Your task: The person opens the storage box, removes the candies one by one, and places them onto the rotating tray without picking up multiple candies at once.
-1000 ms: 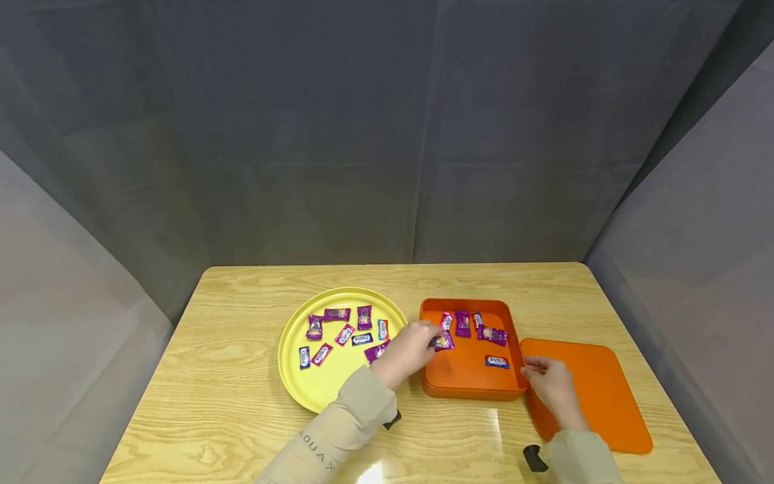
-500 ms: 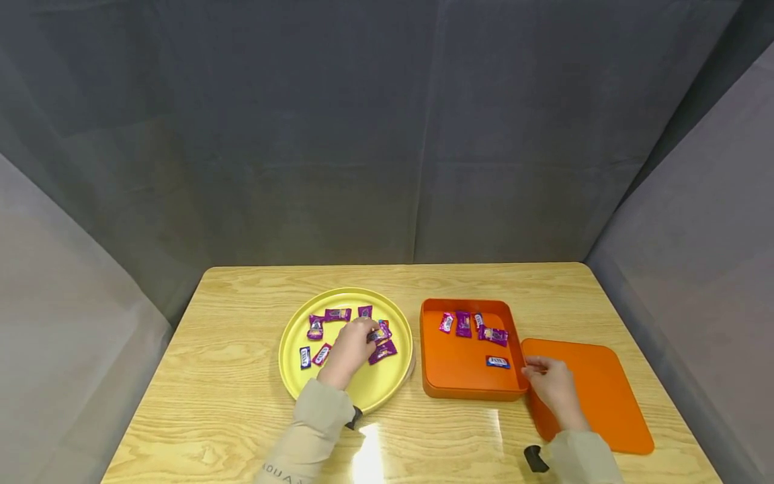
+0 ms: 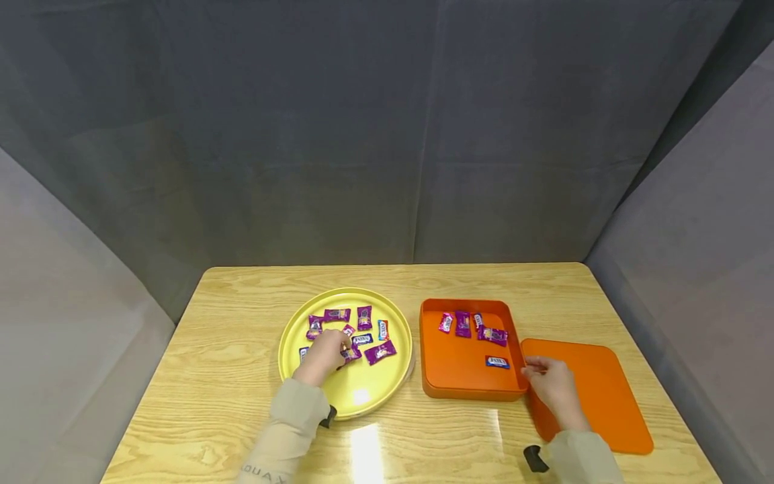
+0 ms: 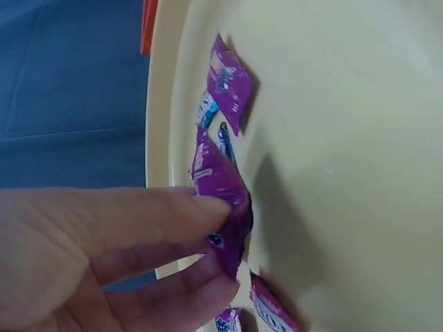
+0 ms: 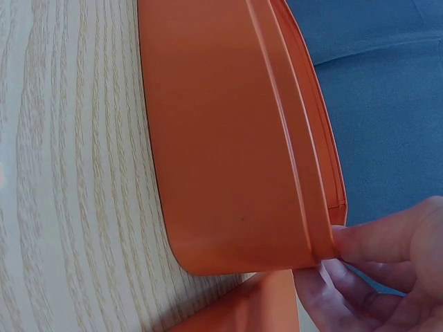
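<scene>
We saw a beige left sleeve (image 3: 277, 437) with a wide cuff (image 3: 299, 405) and dark lettering (image 3: 263, 474); a beige right sleeve (image 3: 584, 458); a small black piece (image 3: 535, 458) beside each.

L hand (image 3: 322, 353) part-hides purple sweet (image 4: 220, 174); sleeves (image 3: 296, 411) cut off at head view's btm

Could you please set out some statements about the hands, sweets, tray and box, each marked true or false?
1. The left hand pinches a purple sweet over the yellow tray. True.
2. The right hand grips the orange lid. False: it pinches the rim of the orange box.
3. The orange box holds five wrapped sweets. True.
4. The orange lid covers the orange box. False: it lies beside it on the table.
5. From the person's side, the yellow tray is left of the orange box. True.
</scene>
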Available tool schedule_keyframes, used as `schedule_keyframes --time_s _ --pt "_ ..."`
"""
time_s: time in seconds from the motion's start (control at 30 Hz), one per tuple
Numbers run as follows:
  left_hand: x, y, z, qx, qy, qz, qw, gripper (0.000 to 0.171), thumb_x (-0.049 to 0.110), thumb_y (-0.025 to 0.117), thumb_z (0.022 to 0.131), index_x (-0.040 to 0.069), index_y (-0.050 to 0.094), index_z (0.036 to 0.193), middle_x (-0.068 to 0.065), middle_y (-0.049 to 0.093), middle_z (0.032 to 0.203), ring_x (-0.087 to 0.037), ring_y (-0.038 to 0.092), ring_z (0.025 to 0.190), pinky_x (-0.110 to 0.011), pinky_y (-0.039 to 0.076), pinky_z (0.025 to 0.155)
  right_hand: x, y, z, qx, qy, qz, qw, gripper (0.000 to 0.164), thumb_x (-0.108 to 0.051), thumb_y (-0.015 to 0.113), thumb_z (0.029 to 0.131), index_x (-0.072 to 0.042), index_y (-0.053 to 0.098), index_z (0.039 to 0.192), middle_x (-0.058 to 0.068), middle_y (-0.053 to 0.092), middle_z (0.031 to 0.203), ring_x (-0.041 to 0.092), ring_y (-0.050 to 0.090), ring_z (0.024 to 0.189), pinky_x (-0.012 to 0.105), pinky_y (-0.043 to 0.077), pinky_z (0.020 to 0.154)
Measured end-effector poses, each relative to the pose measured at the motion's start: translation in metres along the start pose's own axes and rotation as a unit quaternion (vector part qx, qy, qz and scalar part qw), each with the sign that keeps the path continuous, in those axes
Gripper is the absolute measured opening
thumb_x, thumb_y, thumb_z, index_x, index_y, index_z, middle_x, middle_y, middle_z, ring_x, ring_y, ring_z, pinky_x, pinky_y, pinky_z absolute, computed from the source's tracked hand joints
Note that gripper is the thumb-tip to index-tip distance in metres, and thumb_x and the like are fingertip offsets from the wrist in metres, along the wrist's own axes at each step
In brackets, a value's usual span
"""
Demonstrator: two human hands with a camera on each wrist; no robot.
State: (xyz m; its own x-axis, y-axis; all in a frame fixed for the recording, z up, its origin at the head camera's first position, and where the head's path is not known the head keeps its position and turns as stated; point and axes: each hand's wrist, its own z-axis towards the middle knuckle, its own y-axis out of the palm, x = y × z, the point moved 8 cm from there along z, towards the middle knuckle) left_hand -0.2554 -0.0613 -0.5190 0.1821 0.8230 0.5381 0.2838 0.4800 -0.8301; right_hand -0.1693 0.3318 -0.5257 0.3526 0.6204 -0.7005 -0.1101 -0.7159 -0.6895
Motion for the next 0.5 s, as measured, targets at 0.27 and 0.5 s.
schedule_keyframes --time_s 0.27,0.5 --pt "-0.0073 0.0066 0.0042 -0.051 0.0 -0.013 0.9986 0.031 -0.021 0.062 0.065 0.001 0.067 0.086 -0.009 0.06 0.084 -0.018 0.053 0.072 -0.024 0.048 0.057 0.0012 0.0005 0.0008 0.0 0.0 0.002 1.0 0.029 -0.001 0.058 0.084 0.013 0.057 0.109 0.024 0.062 0.092 0.028 0.058 0.077 0.033 0.053 0.063" --pt "-0.0082 0.0105 0.0035 -0.074 -0.004 -0.021 0.997 0.034 -0.024 0.058 0.062 0.002 0.065 0.084 -0.01 0.059 0.088 -0.017 0.051 0.067 -0.023 0.047 0.051 0.0 0.001 -0.0003 -0.002 0.0 0.002 1.0 0.028 0.0 0.057 0.085 0.013 0.057 0.11 0.024 0.062 0.093 0.026 0.058 0.077 0.035 0.053 0.066"
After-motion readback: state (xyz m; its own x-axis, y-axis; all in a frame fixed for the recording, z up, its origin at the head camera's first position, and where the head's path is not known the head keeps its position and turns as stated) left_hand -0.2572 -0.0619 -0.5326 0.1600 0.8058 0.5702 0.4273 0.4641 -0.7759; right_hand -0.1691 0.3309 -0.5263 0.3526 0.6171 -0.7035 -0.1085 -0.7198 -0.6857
